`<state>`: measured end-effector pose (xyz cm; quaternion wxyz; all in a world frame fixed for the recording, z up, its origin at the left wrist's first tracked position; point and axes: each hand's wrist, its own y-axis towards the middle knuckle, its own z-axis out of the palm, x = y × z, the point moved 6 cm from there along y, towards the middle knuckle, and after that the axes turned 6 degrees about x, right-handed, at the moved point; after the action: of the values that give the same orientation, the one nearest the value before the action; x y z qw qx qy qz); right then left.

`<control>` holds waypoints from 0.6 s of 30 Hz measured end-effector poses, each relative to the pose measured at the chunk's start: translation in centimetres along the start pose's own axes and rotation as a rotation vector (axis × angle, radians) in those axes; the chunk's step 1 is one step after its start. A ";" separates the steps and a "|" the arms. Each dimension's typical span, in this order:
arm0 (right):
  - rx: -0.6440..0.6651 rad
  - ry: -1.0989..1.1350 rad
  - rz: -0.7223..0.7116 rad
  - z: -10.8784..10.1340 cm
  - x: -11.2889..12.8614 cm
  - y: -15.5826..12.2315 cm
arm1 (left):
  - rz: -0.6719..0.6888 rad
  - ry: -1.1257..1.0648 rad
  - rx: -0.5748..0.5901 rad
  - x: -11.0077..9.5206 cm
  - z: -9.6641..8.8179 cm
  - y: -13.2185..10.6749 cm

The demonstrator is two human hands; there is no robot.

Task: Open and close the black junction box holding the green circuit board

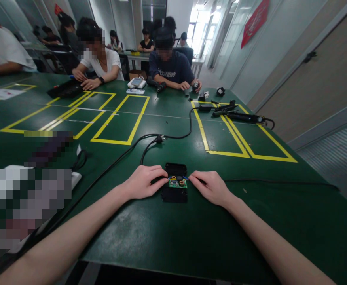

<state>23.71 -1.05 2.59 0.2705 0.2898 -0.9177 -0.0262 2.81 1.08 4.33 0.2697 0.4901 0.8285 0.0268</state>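
In front of me a small green circuit board [178, 183] with copper coils lies between two black case halves, the upper one [175, 169] beyond it and the lower one [175, 195] nearer me. The thumb and fingers of my left hand [145, 181] are pinched at the board's left edge, where thin wires join it. A black cord with a plug [159, 139] runs behind that hand. On the other side, my right hand [210, 187] pinches by the blue wires [186, 178]. Another black cord [274, 181] leads away to the right. My fingertips partly hide the wire ends.
Yellow tape outlines [130, 143] mark the green table [173, 233]. A long black cable [114, 160] crosses on the left, near blurred-out items. Black tubular parts [241, 116] lie at the far right. Across the table sit two people, a drill [160, 87] between them.
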 end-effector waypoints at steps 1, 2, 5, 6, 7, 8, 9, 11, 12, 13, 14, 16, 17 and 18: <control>0.004 0.022 -0.020 0.1 0.2 -0.1 | -0.001 -0.015 0.019 -0.2 0.1 -0.1; 0.008 0.043 -0.039 0.3 0.5 -0.2 | -0.001 -0.030 0.034 -0.4 0.1 -0.1; 0.040 0.094 -0.083 0.5 1.2 -0.4 | 0.007 -0.077 0.067 -1.2 0.3 -0.3; 0.058 0.104 -0.095 0.6 1.4 -0.5 | 0.012 -0.090 0.076 -1.4 0.3 -0.3; 0.078 0.110 -0.106 0.7 1.6 -0.5 | 0.016 -0.101 0.084 -1.6 0.4 -0.4; 0.095 0.113 -0.116 0.8 1.7 -0.5 | 0.019 -0.111 0.092 -1.7 0.4 -0.4; 0.107 0.115 -0.123 0.9 1.8 -0.6 | 0.020 -0.119 0.098 -1.7 0.5 -0.5; 0.118 0.115 -0.132 1.0 1.9 -0.6 | 0.013 -0.135 0.110 -1.7 0.6 -0.5; 0.122 0.113 -0.132 1.0 1.9 -0.5 | 0.009 -0.143 0.115 -1.6 0.6 -0.6; 0.124 0.107 -0.131 1.1 1.9 -0.5 | 0.003 -0.147 0.119 -1.5 0.7 -0.6; 0.126 0.098 -0.128 1.2 1.8 -0.5 | -0.002 -0.150 0.122 -1.4 0.7 -0.6; 0.126 0.074 -0.112 1.3 1.6 -0.5 | -0.016 -0.142 0.124 -1.2 0.8 -0.6; 0.120 0.063 -0.103 1.3 1.5 -0.4 | -0.025 -0.132 0.119 -1.0 0.9 -0.6; 0.111 0.052 -0.093 1.3 1.5 -0.4 | -0.034 -0.120 0.110 -0.9 0.9 -0.6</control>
<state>22.23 -2.31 2.08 0.2760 0.3472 -0.8960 0.0199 3.12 -0.16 3.80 0.2919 0.4907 0.8193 -0.0525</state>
